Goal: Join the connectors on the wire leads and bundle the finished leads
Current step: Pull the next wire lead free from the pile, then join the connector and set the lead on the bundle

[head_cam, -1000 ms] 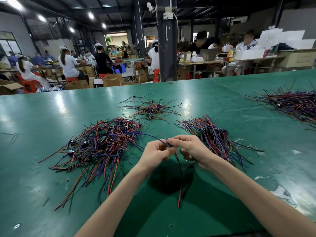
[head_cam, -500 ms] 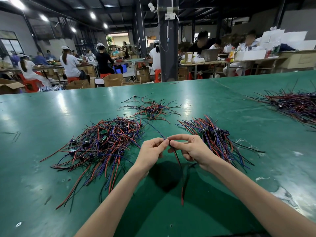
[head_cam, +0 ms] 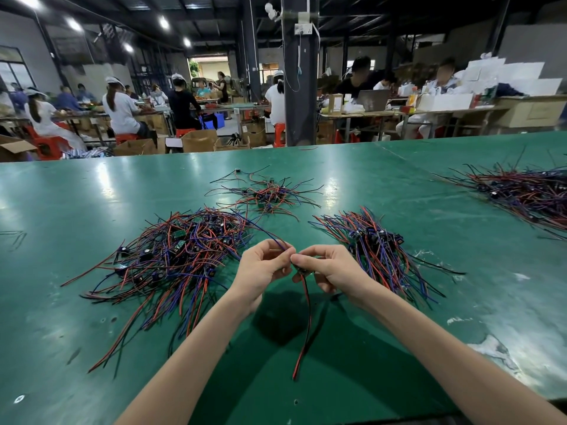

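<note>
- Lead, red and black, hangs from the right hand down toward the table, in front of the person and between the two forearms
- The right hand has its thumb and fingers curled around a small dark connector at the top of this lead; only a little of it shows below the fingers
- The left hand pinches the end of a blue wire between thumb and first finger, with the other fingers loosely bent under it
- The fingertips of both hands meet at one point above the table, as they did a second ago, so the joining step is, I think, not finished
- What has changed is small: the blue wire now rises in a higher arc out of the left pile, and the hanging lead has swung a little toward the left
- I judge from this that the wire end is being brought to the connector, or pressed into it; the fingers cover the joint, so I cannot tell if it is seated
- The right pile lies just beside the right wrist, its wires more parallel, perhaps the finished leads
- A smaller far pile lies behind the hands, and nothing is bundled yet
</note>
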Available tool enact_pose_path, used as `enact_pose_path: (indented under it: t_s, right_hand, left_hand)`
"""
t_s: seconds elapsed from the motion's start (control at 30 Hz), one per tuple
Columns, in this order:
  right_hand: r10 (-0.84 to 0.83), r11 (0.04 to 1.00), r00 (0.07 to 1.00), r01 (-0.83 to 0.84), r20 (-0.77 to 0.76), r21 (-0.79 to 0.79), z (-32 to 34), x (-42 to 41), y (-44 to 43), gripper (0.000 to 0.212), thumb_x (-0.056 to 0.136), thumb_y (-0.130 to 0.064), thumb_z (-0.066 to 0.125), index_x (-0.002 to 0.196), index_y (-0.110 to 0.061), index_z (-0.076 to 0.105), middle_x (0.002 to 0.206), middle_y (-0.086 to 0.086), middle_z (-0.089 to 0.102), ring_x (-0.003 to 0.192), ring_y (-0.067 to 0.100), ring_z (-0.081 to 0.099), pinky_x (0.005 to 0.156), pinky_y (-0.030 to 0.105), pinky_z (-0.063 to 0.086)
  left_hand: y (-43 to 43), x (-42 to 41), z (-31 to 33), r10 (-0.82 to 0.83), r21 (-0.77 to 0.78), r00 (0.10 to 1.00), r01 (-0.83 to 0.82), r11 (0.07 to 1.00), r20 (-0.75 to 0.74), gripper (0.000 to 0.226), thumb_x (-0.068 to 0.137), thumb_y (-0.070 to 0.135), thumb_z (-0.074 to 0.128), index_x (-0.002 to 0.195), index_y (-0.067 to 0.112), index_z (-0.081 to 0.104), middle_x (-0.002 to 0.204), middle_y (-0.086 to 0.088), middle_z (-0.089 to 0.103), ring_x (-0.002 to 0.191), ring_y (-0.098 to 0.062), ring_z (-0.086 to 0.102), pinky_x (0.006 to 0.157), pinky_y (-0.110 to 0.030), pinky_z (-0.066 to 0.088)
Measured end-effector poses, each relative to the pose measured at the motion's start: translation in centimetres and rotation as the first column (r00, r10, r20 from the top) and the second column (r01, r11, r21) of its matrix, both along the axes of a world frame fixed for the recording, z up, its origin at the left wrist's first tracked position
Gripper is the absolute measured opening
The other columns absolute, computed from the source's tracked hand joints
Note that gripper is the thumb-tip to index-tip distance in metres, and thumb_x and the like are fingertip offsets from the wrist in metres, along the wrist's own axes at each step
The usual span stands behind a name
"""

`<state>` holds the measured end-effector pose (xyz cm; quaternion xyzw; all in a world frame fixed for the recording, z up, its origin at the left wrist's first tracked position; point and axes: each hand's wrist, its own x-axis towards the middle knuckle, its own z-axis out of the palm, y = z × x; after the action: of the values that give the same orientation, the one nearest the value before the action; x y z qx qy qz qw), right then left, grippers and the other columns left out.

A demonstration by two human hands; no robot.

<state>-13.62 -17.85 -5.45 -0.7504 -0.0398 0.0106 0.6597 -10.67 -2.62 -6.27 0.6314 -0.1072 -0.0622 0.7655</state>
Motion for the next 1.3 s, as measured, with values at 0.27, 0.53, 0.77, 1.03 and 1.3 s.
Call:
enact_pose_path:
  t_s: [0.27, 0.53, 0.77, 1.03, 1.3]
  right_hand:
    - [-0.037, 0.999, 0.999, 0.037, 0.003, -0.035, 0.2, 0.0, 0.1, 0.013, 0.081, -0.018, 0.074, 0.074, -0.011, 0.066, 0.052, -0.007, 0.061, 0.033, 0.007, 0.037, 0.034, 0.014, 0.026]
    - [-0.025, 0.995, 1.0, 0.027, 0.018, -0.091, 0.3, -0.1, 0.2, 0.012, 0.082, -0.019, 0.072, 0.076, -0.011, 0.068, 0.054, -0.006, 0.06, 0.033, 0.008, 0.038, 0.035, 0.015, 0.026]
    - [0.034, 0.998, 0.999, -0.036, -0.026, -0.053, 0.5, -0.1, 0.1, 0.018, 0.083, -0.01, 0.068, 0.066, -0.015, 0.064, 0.051, -0.002, 0.06, 0.032, 0.008, 0.033, 0.036, 0.013, 0.022]
    - [0.027, 0.999, 0.998, -0.028, -0.063, -0.018, 1.2, 0.0, -0.5, 0.017, 0.084, -0.009, 0.067, 0.067, -0.011, 0.062, 0.052, 0.002, 0.061, 0.031, 0.008, 0.033, 0.036, 0.012, 0.02]
    - [-0.425, 0.904, 0.893, 0.413, 0.15, 0.108, 3.1, 2.4, -5.8, 0.018, 0.086, -0.022, 0.068, 0.075, -0.008, 0.069, 0.06, 0.001, 0.062, 0.038, 0.001, 0.039, 0.039, 0.013, 0.031]
  left_hand:
    - [0.0, -0.1, 0.3, -0.038, -0.019, 0.999, 0.038, 0.999, -0.011, 0.008, 0.088, 0.002, 0.06, 0.082, 0.005, 0.063, 0.073, -0.004, 0.071, 0.065, -0.008, 0.064, 0.062, -0.017, 0.053]
    - [0.1, 0.1, 0.3, -0.004, -0.059, 0.999, 0.002, 0.998, -0.032, 0.009, 0.089, -0.001, 0.058, 0.088, 0.005, 0.065, 0.072, -0.003, 0.071, 0.058, -0.006, 0.061, 0.062, -0.017, 0.054]
    - [1.6, 1.7, 0.9, 0.172, -0.304, 0.97, -0.217, 0.928, -0.169, 0.008, 0.089, 0.002, 0.059, 0.081, 0.001, 0.061, 0.066, -0.003, 0.07, 0.051, -0.003, 0.059, 0.053, -0.015, 0.053]
    - [2.3, 2.2, 1.1, 0.247, -0.395, 0.944, -0.316, 0.863, -0.217, 0.004, 0.088, 0.002, 0.061, 0.086, -0.001, 0.06, 0.073, -0.009, 0.069, 0.056, -0.008, 0.064, 0.055, -0.017, 0.055]
    - [1.2, 1.3, 1.0, 0.057, -0.326, 0.984, -0.109, 0.939, -0.167, 0.026, 0.087, 0.007, 0.061, 0.11, -0.005, 0.058, 0.108, -0.02, 0.065, 0.085, -0.02, 0.065, 0.075, -0.024, 0.058]
